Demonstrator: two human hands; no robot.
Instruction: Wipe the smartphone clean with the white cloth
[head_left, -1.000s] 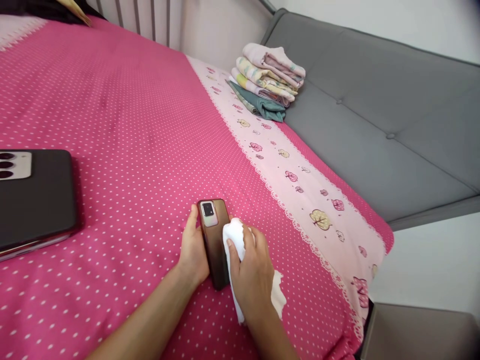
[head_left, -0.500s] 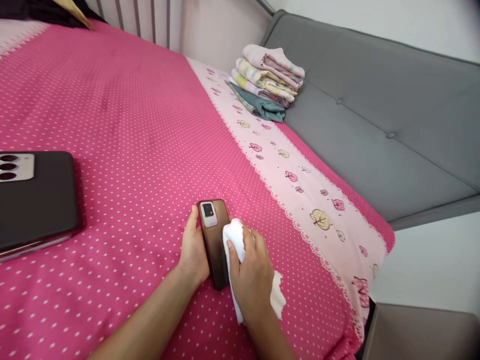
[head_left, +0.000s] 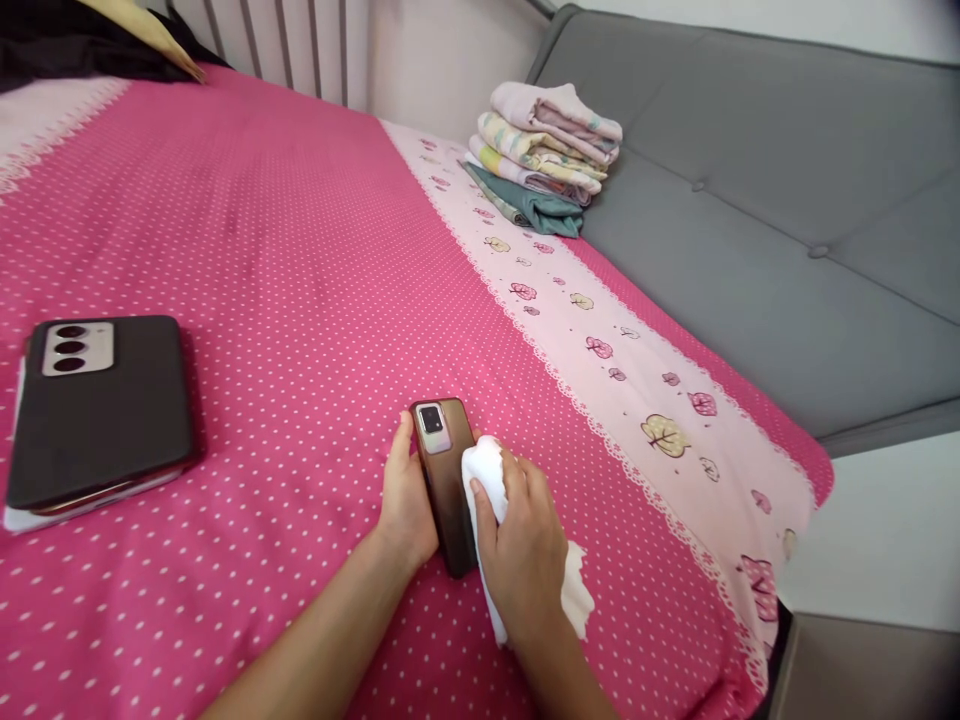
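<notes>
A smartphone (head_left: 450,480) in a brownish see-through case is held upright, its back and camera block towards me. Along its left edge my left hand (head_left: 407,500) grips it, with the thumb near the top corner and the other fingers hidden behind. My right hand (head_left: 525,535) is closed on a white cloth (head_left: 484,470), which it presses against the phone's right edge. Part of the cloth hangs out below and to the right of that hand.
At the left, a black-cased phone (head_left: 124,420) lies on a thin stack on the pink dotted bedsheet (head_left: 300,300). Folded cloths (head_left: 547,160) are piled against the grey headboard (head_left: 735,240). Dark fabric (head_left: 82,45) lies at the far left; a brownish surface (head_left: 862,670) is at lower right.
The whole view has shifted, so more of the black phone shows at left. Both hands keep their hold on the phone and cloth, with hardly any change between them.
</notes>
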